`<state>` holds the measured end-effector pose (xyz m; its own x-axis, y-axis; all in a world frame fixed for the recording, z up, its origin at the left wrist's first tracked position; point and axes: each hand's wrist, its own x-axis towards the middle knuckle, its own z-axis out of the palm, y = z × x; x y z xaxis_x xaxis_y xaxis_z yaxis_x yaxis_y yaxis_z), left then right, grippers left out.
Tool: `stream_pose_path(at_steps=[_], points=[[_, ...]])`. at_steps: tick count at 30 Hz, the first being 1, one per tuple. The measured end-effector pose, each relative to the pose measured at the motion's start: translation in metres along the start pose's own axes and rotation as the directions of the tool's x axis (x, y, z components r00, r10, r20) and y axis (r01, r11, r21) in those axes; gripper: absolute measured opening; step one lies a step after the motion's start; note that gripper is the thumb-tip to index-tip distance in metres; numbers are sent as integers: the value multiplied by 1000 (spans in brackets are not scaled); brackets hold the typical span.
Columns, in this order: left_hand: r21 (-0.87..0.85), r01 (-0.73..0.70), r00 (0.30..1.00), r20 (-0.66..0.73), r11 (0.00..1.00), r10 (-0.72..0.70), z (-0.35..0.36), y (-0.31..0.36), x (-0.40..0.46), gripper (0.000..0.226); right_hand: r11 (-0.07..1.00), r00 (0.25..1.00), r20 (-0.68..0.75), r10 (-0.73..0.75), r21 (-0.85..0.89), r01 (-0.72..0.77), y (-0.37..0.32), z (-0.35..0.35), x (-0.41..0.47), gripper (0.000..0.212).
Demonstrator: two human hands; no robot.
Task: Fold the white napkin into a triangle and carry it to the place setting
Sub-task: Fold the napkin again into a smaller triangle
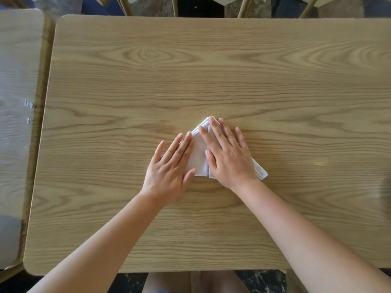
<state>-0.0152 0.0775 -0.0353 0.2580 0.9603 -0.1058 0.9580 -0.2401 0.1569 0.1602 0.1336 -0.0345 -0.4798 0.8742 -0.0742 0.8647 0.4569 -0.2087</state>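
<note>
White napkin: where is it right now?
Head view: the white napkin lies flat on the wooden table, slightly right of centre, pressed under the left hand and right hand.

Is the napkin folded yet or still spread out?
Folded: the white napkin lies as a layered triangle on the table, pressed flat under the left hand and right hand.

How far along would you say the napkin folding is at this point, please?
Done: the white napkin already lies in a triangle on the wooden table, tip pointing away from the person. In hand: the left hand and right hand press flat on it, apparently setting the creases. Left: lifting it and carrying it over; no place setting shows in this view.
</note>
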Motion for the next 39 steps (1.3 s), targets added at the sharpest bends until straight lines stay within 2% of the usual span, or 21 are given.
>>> stream_pose_path(at_steps=[7, 11, 14, 17, 19, 22, 26, 31, 36, 39], points=[[16, 5, 1000, 30, 1000, -5, 2, -22, -49, 71, 1000, 1000, 3, 13, -10, -13, 0, 1, 1, 54], [8, 42, 999, -28, 999, -42, -14, -15, -44, 65, 1000, 1000, -4, 22, -2, -22, -2, 2, 0, 54], [-19, -94, 987, -136, 995, 90, -23, -5, -4, 61, 996, 999, -21, 35, 82, -33, -2, 2, 1, 55], [-23, -237, 964, -128, 971, 233, -16, 10, 48, 61, 976, 994, -41, 97, 199, -87, 4, 0, 2, 58], [-24, -275, 959, -83, 961, 273, -8, 13, 63, 60, 980, 984, -62, 167, 121, -159, 8, -1, -2, 58], [9, -259, 962, -82, 966, 259, 0, 12, 64, 63, 981, 980, -45, 195, -12, -195, 15, 1, -20, 57], [27, -263, 961, -83, 965, 264, 0, 13, 64, 64, 960, 963, -47, 265, -74, -268, 41, 0, -57, 59], [25, -251, 966, -58, 968, 252, -4, 14, 63, 65, 917, 918, -48, 393, -52, -395, 45, -3, -67, 61], [18, -230, 973, -29, 973, 230, -4, 16, 63, 65, 853, 837, -164, 522, 124, -508, 21, -11, -76, 63], [-128, -243, 969, -65, 961, 237, -23, 18, 64, 63, 808, 776, -228, 588, 192, -556, 8, -14, -71, 48]])
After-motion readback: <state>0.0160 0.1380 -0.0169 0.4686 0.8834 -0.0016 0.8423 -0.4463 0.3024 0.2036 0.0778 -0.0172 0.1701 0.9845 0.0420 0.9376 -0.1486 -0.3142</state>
